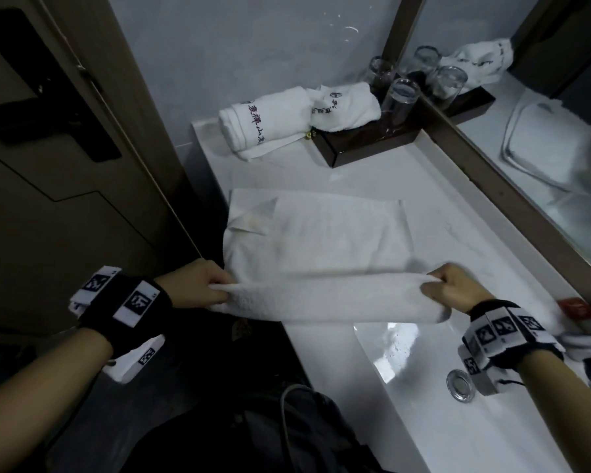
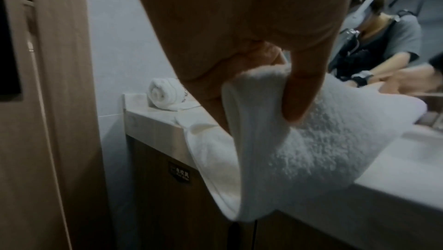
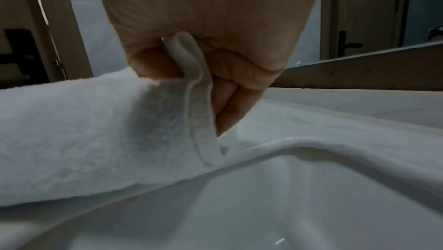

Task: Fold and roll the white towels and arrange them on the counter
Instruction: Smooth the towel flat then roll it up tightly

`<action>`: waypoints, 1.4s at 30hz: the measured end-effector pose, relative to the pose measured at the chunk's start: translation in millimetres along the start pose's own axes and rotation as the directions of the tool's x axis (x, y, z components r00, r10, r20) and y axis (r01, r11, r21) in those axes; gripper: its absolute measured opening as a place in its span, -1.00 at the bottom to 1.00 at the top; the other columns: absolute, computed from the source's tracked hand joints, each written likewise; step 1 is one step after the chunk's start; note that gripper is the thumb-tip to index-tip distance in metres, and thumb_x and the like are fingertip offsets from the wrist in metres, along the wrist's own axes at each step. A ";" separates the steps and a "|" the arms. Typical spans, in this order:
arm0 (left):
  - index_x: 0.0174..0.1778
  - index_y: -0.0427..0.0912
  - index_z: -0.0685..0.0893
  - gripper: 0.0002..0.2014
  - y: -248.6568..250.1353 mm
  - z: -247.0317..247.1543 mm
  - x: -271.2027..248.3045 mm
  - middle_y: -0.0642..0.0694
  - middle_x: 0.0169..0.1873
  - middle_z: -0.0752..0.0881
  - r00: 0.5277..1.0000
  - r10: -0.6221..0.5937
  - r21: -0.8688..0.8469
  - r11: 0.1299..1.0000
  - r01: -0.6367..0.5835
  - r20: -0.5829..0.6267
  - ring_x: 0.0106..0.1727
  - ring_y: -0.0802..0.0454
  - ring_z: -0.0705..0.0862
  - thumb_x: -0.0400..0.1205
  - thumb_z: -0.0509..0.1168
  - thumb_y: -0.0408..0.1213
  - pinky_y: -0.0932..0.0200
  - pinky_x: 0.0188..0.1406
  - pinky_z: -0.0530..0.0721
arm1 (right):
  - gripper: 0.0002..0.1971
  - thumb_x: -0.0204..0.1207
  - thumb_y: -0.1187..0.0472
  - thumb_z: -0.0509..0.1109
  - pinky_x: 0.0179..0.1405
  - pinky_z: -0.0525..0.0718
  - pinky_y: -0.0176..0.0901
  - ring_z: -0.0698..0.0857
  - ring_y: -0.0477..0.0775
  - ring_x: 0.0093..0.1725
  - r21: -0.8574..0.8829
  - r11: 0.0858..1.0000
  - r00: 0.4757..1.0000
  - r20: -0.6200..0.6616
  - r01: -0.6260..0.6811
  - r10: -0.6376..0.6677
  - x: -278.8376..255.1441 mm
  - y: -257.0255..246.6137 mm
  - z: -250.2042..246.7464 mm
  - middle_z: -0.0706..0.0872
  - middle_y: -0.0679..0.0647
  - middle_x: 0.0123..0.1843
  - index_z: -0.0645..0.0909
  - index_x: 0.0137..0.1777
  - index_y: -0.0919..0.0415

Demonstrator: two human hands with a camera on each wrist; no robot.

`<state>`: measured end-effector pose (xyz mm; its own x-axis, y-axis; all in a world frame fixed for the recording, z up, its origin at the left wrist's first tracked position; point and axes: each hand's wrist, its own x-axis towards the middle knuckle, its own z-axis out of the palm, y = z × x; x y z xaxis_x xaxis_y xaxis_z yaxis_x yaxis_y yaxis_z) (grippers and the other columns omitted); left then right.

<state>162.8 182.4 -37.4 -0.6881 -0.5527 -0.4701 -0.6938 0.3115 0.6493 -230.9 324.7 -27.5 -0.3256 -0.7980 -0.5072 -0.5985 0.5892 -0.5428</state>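
Observation:
A white towel (image 1: pixel 321 233) lies flat on the white counter (image 1: pixel 372 172), its near edge turned up into a thick fold (image 1: pixel 328 302). My left hand (image 1: pixel 198 285) pinches the fold's left end (image 2: pixel 258 91) between thumb and fingers. At the right end, my right hand (image 1: pixel 451 288) grips the hem (image 3: pixel 191 76), just beyond the sink. Two finished towels sit at the far end of the counter: a rolled one (image 1: pixel 253 128) (image 2: pixel 163 93) with dark lettering, and a looser one (image 1: pixel 345 107) beside it.
A dark wooden tray (image 1: pixel 365 145) with upturned glasses (image 1: pixel 400 97) stands by the mirror (image 1: pixel 543 138). The sink basin (image 1: pixel 423 387) with its drain (image 1: pixel 461 384) lies below my right wrist. A door (image 1: pixel 48 165) is close on the left, a dark bag (image 1: pixel 287 431) on the floor.

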 end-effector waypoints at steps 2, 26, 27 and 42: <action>-0.54 -0.30 0.49 -0.76 -2.0 6.3 9.0 -0.09 -0.58 0.49 0.999 0.012 0.031 0.999 -0.013 0.032 -0.50 0.26 0.48 0.46 0.29 -0.48 0.41 -0.42 0.41 | -0.78 0.38 0.26 0.38 -0.48 0.39 -0.25 0.54 0.04 -0.39 -0.019 1.000 1.000 -0.021 -0.007 0.007 4.8 4.6 1.1 0.55 0.06 -0.46 0.58 -0.48 0.24; 0.48 -0.11 0.34 -0.45 -10.3 -49.5 99.2 -0.26 0.28 0.58 0.935 -0.253 -0.232 0.953 0.196 -0.249 0.31 -0.14 0.55 0.57 0.32 -0.31 0.21 0.18 0.46 | -0.67 0.43 0.44 0.23 -0.28 0.48 -0.11 0.56 0.13 -0.25 0.225 0.974 0.922 -0.382 0.035 0.055 62.2 2.2 5.6 0.66 0.13 -0.34 0.61 -0.33 -0.02; 0.32 -0.19 0.53 -0.61 -13.0 -53.3 96.8 -0.21 0.17 0.65 0.929 -0.222 -0.250 0.957 0.149 -0.296 0.23 -0.12 0.60 0.56 0.34 -0.36 0.22 0.08 0.48 | -0.69 0.43 0.44 0.22 -0.25 0.49 -0.09 0.56 0.12 -0.25 0.240 0.969 0.914 -0.403 0.051 0.051 66.8 -0.9 3.7 0.65 0.13 -0.34 0.62 -0.32 0.00; -0.03 -0.43 0.65 -0.80 -30.4 -74.9 145.5 -0.45 -0.16 0.71 0.764 -0.215 -0.171 0.975 0.139 -0.608 -0.14 -0.17 0.63 0.57 0.33 -0.33 0.21 -0.18 0.46 | -0.65 0.56 0.29 0.29 -0.14 0.39 -0.13 0.59 0.30 0.00 0.069 0.994 0.916 -0.386 -0.087 0.107 158.3 -36.5 -12.1 0.65 0.44 0.10 0.40 0.31 0.38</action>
<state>99.7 34.5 -80.7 -0.2471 -0.9595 -0.1356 -0.7360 0.0948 0.6703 -269.4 175.3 -79.9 -0.6453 -0.7168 -0.2642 -0.5159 0.6640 -0.5413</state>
